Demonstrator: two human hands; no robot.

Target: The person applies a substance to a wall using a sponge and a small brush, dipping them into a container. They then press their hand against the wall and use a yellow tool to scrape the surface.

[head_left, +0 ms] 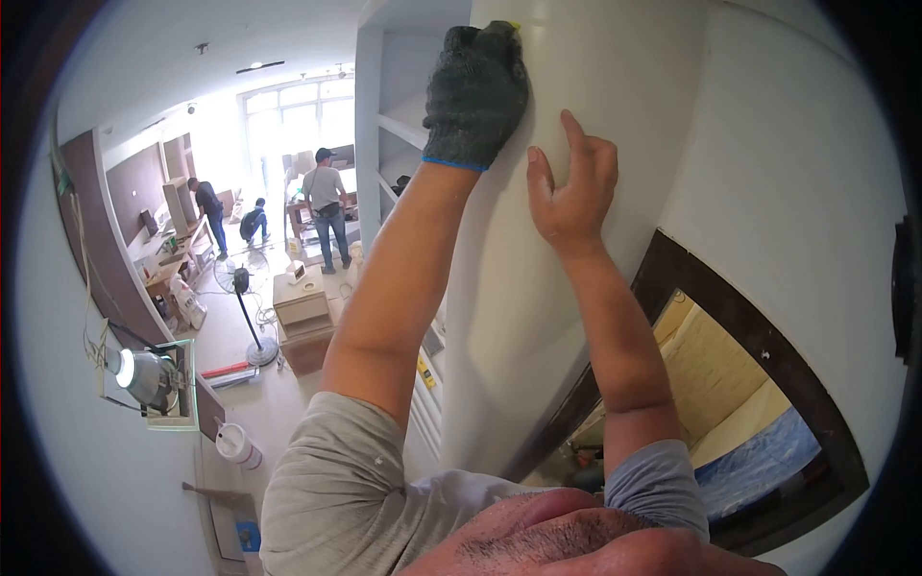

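My left hand [477, 96], in a dark knitted glove with a blue cuff, is raised at the top, closed against the edge of a tall white panel [538, 317]. A small bit of yellow shows at its fingertips; the thing it belongs to is hidden by the glove. Bare, my right hand [576, 187] lies lower and to the right on the same smooth surface. Its thumb and index finger stretch out, the other fingers bend a little, and it holds nothing. Just left of the panel are white shelves [399, 86].
A dark-framed opening [759, 355] lies below right. On the left are a lit work lamp [134, 370], a white bucket [237, 445], a standing fan [252, 317] and a wooden cabinet [303, 322]. Several people, including a person in a cap [327, 192], are farther back.
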